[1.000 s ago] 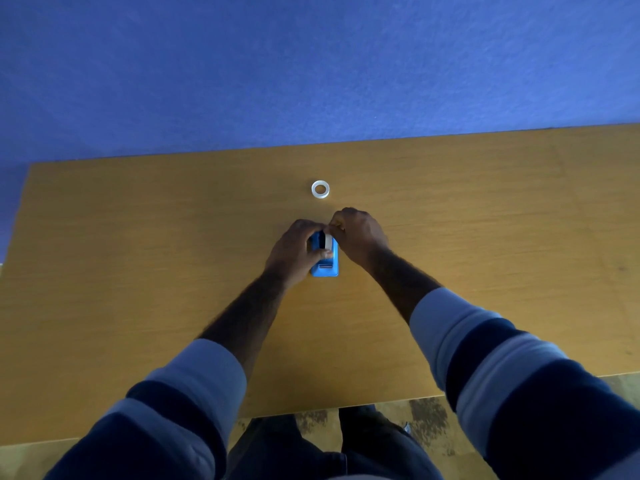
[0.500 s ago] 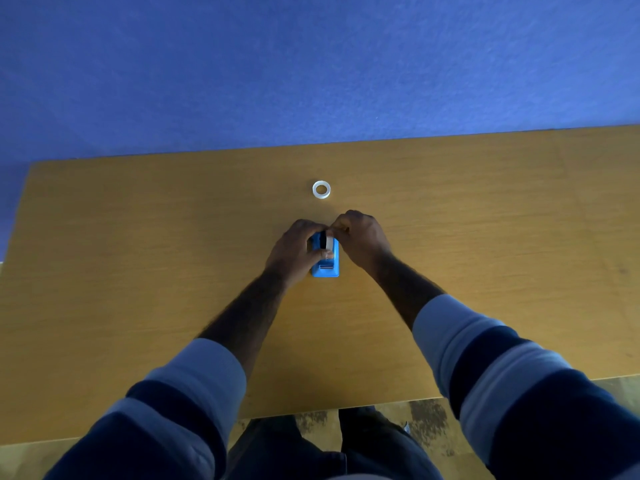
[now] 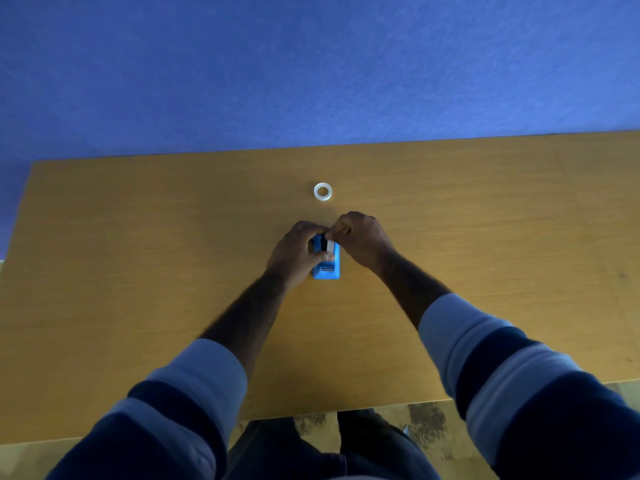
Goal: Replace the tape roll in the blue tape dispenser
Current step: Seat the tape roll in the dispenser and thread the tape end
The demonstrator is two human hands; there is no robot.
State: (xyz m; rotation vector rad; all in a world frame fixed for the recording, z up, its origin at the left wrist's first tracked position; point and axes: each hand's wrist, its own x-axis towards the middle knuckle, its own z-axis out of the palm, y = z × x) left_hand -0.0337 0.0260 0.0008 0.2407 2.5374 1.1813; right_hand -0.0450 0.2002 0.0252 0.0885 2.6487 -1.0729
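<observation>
The blue tape dispenser stands on the wooden table near its middle. My left hand wraps around the dispenser's left side, with the thumb laid over its top. My right hand pinches a pale tape roll seated in the dispenser's far end beside a dark slot. A second small white tape roll lies flat on the table just beyond my hands.
A blue wall rises behind the table's far edge. The table's near edge runs just in front of my legs, with patterned floor below.
My right hand's fingers have shifted slightly on the tape roll at the dispenser's far end. The left hand and the dispenser stay where they were.
</observation>
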